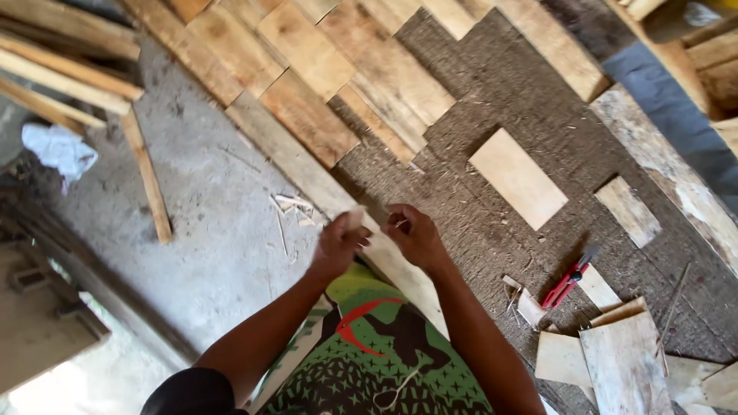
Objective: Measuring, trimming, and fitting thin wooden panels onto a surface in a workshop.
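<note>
Brown board covers the floor under me, with wood planks laid on it. My left hand pinches a small pale wood bit right above a long plank. My right hand is curled beside it, holding a thin sliver. Red cutters lie off to the right, near flat wood scraps.

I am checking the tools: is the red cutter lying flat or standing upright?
Lying flat. The red cutter rests lengthwise on the brown mat, beside pale wood offcuts, away from both hands.
</note>
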